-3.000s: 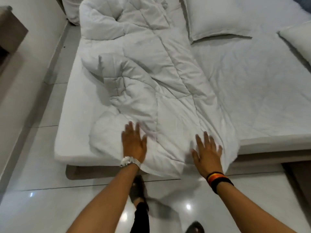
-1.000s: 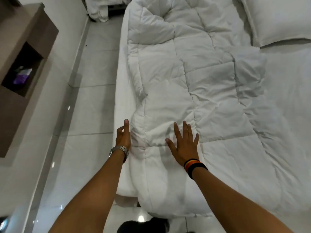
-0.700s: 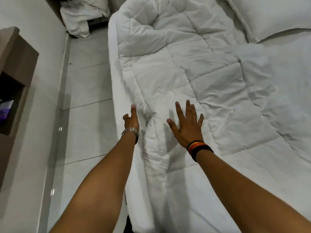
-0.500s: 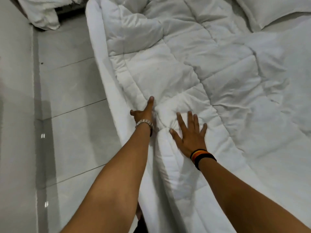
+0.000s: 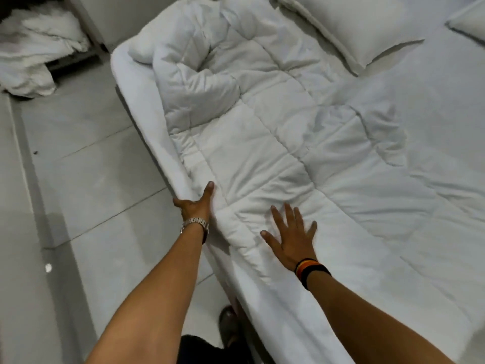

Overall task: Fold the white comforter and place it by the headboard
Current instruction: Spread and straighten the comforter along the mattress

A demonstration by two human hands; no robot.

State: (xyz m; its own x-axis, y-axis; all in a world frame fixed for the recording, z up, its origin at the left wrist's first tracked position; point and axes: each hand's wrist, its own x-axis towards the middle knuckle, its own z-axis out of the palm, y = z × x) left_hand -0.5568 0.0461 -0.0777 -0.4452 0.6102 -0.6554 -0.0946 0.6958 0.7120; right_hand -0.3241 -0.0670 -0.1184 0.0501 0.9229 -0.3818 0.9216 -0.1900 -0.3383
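Two bare hands work at the near left side of the bed [image 5: 136, 82], where the white comforter [image 5: 262, 143] lies in a long folded band running along the mattress edge toward the far end. The right hand [image 5: 291, 237] lies flat on top of the comforter, fingers [image 5: 288, 216] spread wide, palm down, holding nothing. The left hand [image 5: 195, 204] sits at the comforter's outer edge, its thumb laid up along the fabric; the other fingers curl down out of sight over the side, so whether they pinch the edge or only press against it cannot be told. A metal watch [image 5: 195, 223] circles the left wrist, and dark and orange bands [image 5: 311, 270] the right. The comforter's far end is bunched in a rumpled heap near a pillow [image 5: 349, 27]; a second pillow [image 5: 469, 19] is cut off at the right border. Crumpled white bedding [image 5: 34, 59] lies on the tiled floor [image 5: 91, 179] at upper left, blurred. The headboard is outside the view.
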